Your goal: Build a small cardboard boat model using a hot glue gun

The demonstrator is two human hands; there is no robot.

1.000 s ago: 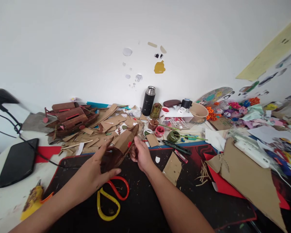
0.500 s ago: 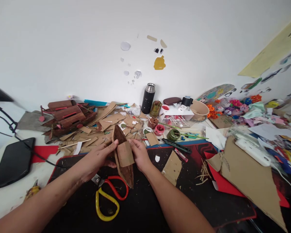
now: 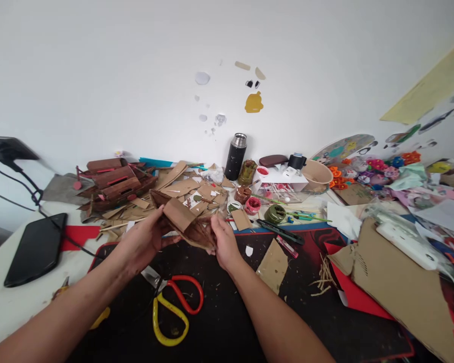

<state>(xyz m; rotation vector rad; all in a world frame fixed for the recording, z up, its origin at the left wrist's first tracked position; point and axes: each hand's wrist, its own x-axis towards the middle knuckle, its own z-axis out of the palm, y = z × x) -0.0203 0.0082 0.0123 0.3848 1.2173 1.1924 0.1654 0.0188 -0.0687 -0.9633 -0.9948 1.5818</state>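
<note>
Left hand [image 3: 142,243] and right hand [image 3: 224,238] pinch edges of the cardboard boat [image 3: 179,214], bare mat [image 3: 221,312] beside the scissors [image 3: 160,287].

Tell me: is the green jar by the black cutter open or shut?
Open: the green jar has no lid on, and green paint shows inside its mouth.

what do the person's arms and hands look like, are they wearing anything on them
The left forearm and right forearm are bare, with no sleeve in view. The left hand and right hand are ungloved. No watch or bracelet shows at either wrist, and no ring is visible, though parts of both hands are hidden.
</note>
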